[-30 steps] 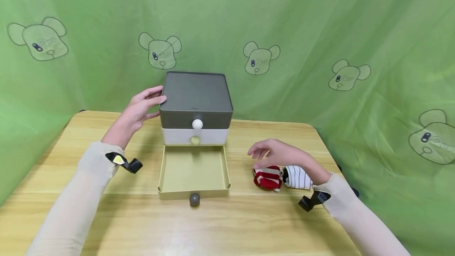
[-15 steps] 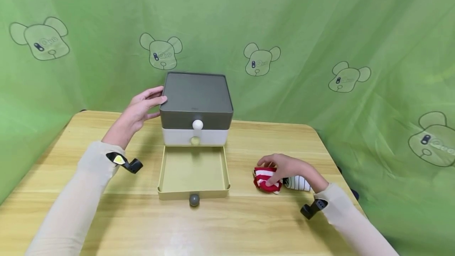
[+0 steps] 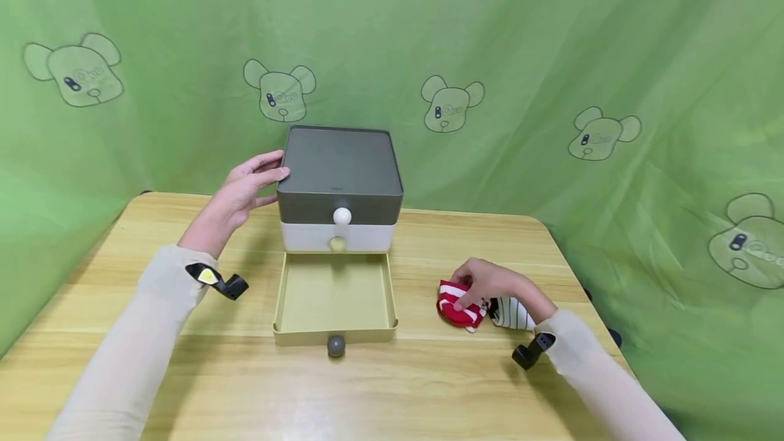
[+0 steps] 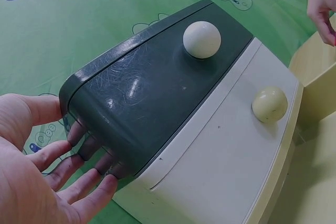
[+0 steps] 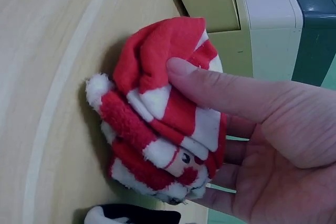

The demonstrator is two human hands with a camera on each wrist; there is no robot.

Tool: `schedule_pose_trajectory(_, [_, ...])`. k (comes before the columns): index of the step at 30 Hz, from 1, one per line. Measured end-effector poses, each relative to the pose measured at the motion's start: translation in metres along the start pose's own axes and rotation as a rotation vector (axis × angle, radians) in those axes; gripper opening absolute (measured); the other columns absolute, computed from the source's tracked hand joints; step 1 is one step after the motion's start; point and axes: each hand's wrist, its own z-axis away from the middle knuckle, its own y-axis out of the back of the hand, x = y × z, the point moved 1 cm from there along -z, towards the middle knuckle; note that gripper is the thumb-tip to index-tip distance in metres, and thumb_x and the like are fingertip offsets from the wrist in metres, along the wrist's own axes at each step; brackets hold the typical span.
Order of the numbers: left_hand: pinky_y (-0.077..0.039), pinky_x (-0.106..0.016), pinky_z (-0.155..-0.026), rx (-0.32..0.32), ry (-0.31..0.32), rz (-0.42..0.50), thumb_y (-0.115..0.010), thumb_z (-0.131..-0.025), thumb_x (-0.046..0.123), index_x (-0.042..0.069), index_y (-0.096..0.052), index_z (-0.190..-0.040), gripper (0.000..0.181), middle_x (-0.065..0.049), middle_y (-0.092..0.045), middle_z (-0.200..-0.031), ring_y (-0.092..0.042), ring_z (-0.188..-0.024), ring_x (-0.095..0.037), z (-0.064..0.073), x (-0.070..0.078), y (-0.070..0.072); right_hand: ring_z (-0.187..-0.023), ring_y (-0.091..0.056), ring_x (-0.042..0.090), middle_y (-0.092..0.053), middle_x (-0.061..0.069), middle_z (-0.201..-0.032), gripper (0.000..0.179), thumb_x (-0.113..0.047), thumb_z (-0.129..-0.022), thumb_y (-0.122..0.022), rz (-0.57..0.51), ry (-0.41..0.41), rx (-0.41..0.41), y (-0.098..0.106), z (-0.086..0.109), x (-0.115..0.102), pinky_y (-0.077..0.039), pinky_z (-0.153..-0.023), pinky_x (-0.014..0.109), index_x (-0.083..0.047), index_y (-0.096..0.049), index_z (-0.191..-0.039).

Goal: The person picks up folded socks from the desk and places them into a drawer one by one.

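Note:
In the head view my right hand (image 3: 490,281) pinches a rolled-up red-and-white striped sock (image 3: 450,299) on the right side of the table. The right wrist view shows the thumb pressed on top of the sock roll (image 5: 168,93), with the other fingers behind it and partly hidden. My left hand (image 3: 237,192) lies against the left side of a small drawer cabinet (image 3: 343,162), fingers extended and thumb at its top edge. The cabinet has a dark grey top drawer (image 4: 142,93) and a white one (image 4: 215,166). Below them, a pale yellow drawer (image 3: 335,291) is pulled out, its interior bare.
Just right of the red roll lies a white sock roll with dark stripes (image 3: 513,314), partly behind my right wrist. A grey knob (image 3: 335,346) juts from the pulled-out drawer's front. Green curtain (image 3: 520,33) hangs behind and beside the wooden table (image 3: 392,393).
My right hand has come down from above onto the red striped sock roll and grips it; the roll has tilted slightly. My left hand stays at the cabinet's side.

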Motion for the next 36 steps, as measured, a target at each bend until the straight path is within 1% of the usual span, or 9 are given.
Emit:
schedule_pose_trajectory(2, [-0.031,-0.05,-0.126,-0.002,-0.001,-0.003,-0.067,-0.1,0.021,0.021,-0.034,-0.16,0.068,-0.004,-0.029,-0.168,-0.056,-0.109,-0.004,0.0,0.0,0.0,-0.074,-0.06,0.009,-0.072,0.001,-0.086,0.02,-0.016,-0.083,-0.084,-0.008,0.001,0.001,0.001,-0.003,0.0,-0.055,-0.065,0.022,-0.005,-0.074,-0.097])
schedule_pose_trajectory(4, [-0.032,-0.05,-0.126,-0.001,-0.004,-0.005,-0.067,-0.1,0.021,0.021,-0.034,-0.159,0.068,-0.005,-0.03,-0.167,-0.057,-0.109,-0.004,0.0,0.0,0.0,-0.075,-0.059,0.009,-0.071,0.002,-0.087,0.021,-0.016,-0.085,-0.083,-0.01,0.007,0.008,0.001,-0.006,0.0,-0.054,-0.066,0.022,-0.004,-0.073,-0.098])
schedule_pose_trajectory(12, [-0.032,-0.051,-0.126,-0.003,-0.001,0.021,-0.067,-0.1,0.018,0.02,-0.035,-0.159,0.067,-0.004,-0.031,-0.167,-0.056,-0.113,-0.006,-0.002,0.001,-0.001,-0.085,-0.059,0.015,-0.07,0.006,-0.099,0.028,-0.015,-0.094,-0.074,-0.027,0.013,0.046,0.001,-0.013,0.003,-0.055,-0.072,0.024,0.001,-0.068,-0.116])
schedule_pose_trajectory(17, [-0.032,-0.051,-0.126,0.001,-0.006,0.034,-0.066,-0.1,0.017,0.019,-0.035,-0.159,0.067,-0.005,-0.031,-0.167,-0.055,-0.113,-0.007,-0.002,0.0,-0.001,-0.09,-0.059,0.017,-0.069,0.01,-0.105,0.03,-0.018,-0.096,-0.072,-0.063,0.04,0.055,0.001,-0.016,0.004,-0.057,-0.074,0.024,0.0,-0.066,-0.12])
schedule_pose_trajectory(23, [-0.032,-0.051,-0.125,0.003,-0.009,0.029,-0.067,-0.099,0.018,0.02,-0.035,-0.159,0.068,-0.005,-0.032,-0.167,-0.057,-0.109,-0.005,-0.002,0.002,0.001,-0.087,-0.063,0.013,-0.071,0.008,-0.102,0.029,-0.019,-0.095,-0.073,-0.071,0.104,0.061,0.011,-0.021,-0.005,-0.058,-0.074,0.023,-0.002,-0.068,-0.118])
schedule_pose_trajectory(26, [-0.032,-0.051,-0.125,0.003,-0.006,0.03,-0.067,-0.099,0.018,0.02,-0.036,-0.159,0.068,-0.005,-0.031,-0.167,-0.059,-0.106,-0.004,-0.001,0.003,0.002,-0.087,-0.063,0.013,-0.072,0.007,-0.102,0.029,-0.019,-0.094,-0.075,-0.07,0.133,0.069,0.019,-0.023,-0.016,-0.058,-0.075,0.023,-0.003,-0.07,-0.117])
schedule_pose_trajectory(29, [-0.032,-0.051,-0.125,0.004,-0.004,0.038,-0.067,-0.099,0.018,0.02,-0.036,-0.159,0.068,-0.005,-0.031,-0.167,-0.059,-0.104,-0.004,0.0,0.002,0.003,-0.087,-0.063,0.015,-0.073,0.008,-0.102,0.029,-0.017,-0.093,-0.076,-0.077,0.172,0.069,0.027,-0.026,-0.034,-0.059,-0.075,0.024,-0.003,-0.07,-0.117])
schedule_pose_trajectory(32, [-0.032,-0.051,-0.126,0.001,-0.001,0.047,-0.067,-0.099,0.017,0.02,-0.036,-0.159,0.068,-0.005,-0.031,-0.167,-0.059,-0.105,-0.004,-0.001,0.001,0.003,-0.089,-0.065,0.015,-0.073,0.009,-0.104,0.029,-0.016,-0.093,-0.076,-0.076,0.211,0.058,0.033,-0.028,-0.058,-0.06,-0.076,0.025,-0.003,-0.07,-0.118])
schedule_pose_trajectory(36, [-0.032,-0.051,-0.125,0.002,-0.003,0.052,-0.068,-0.099,0.017,0.02,-0.037,-0.158,0.067,-0.005,-0.032,-0.166,-0.059,-0.105,-0.004,-0.002,0.0,0.003,-0.091,-0.065,0.015,-0.073,0.009,-0.107,0.029,-0.016,-0.093,-0.075,-0.05,0.269,0.05,0.037,-0.032,-0.096,-0.061,-0.077,0.026,-0.005,-0.069,-0.119])
